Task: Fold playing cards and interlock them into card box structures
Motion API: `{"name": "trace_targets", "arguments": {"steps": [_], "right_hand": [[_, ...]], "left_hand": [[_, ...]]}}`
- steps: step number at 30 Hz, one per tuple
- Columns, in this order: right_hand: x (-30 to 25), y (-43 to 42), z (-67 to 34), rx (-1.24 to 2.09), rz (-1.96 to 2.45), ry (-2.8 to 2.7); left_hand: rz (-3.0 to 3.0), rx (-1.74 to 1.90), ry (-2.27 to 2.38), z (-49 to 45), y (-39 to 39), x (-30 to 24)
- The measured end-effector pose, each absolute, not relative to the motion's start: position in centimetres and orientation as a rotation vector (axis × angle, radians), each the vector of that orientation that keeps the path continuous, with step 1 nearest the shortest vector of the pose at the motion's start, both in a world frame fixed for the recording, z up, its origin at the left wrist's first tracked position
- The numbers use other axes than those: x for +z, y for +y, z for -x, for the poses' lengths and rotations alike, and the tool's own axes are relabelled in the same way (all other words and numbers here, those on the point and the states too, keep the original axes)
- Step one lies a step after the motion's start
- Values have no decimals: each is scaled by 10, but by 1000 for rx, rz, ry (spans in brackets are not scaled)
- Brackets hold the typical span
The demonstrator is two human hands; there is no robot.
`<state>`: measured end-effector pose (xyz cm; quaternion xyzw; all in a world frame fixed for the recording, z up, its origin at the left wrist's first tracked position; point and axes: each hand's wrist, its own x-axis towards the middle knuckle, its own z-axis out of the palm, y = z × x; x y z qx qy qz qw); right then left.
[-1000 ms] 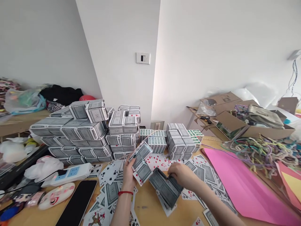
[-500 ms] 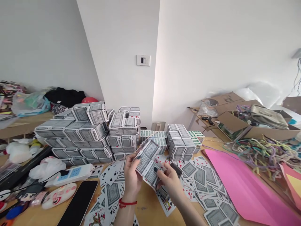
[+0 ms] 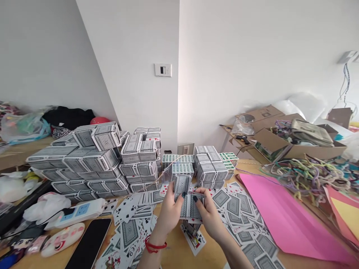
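Note:
In front of me, my left hand (image 3: 170, 205) and my right hand (image 3: 206, 210) pinch grey-backed playing cards (image 3: 183, 186), thumbs on top. One card stands up from the left thumb; others lie crosswise under the right thumb. Whether they are joined I cannot tell. Just below the hands, a dark folded piece and a jack card (image 3: 198, 243) rest on the table. Loose playing cards (image 3: 129, 231) spread beside my left wrist, and more loose cards (image 3: 238, 209) lie right of my right hand. Behind stand stacked blocks made of cards (image 3: 91, 158).
More card blocks (image 3: 212, 168) and green-and-white card packs (image 3: 179, 160) stand at the back. A black phone (image 3: 89, 244) and a white power strip (image 3: 78, 213) lie left. Pink paper (image 3: 283, 220), tangled pipe cleaners (image 3: 314, 177) and a cardboard box (image 3: 303, 151) are on the right.
The held cards have turned from a slant to nearly upright. My right hand has shifted its grip to the cards' right edge. The view has swung slightly right.

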<state>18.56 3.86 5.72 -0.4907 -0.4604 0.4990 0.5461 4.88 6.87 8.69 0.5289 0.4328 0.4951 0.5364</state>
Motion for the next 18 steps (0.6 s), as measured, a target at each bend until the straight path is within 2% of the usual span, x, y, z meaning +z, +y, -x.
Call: {"name": "trace_targets", "arguments": {"steps": [3, 7, 9, 12, 18], "right_hand": [[59, 38, -198, 1338, 1110, -1029], [66, 31, -216, 1527, 811, -928], [67, 27, -222, 1489, 719, -951], [69, 25, -224, 1390, 851, -975], [74, 36, -227, 1199, 1045, -1071]], "left_hand": [[-1122, 1195, 1029, -59, 68, 82], [-732, 1100, 935, -66, 69, 82], [-590, 1065, 940, -71, 69, 85], [-554, 1050, 913, -80, 70, 90], [-887, 1058, 829, -89, 82, 95]]}}
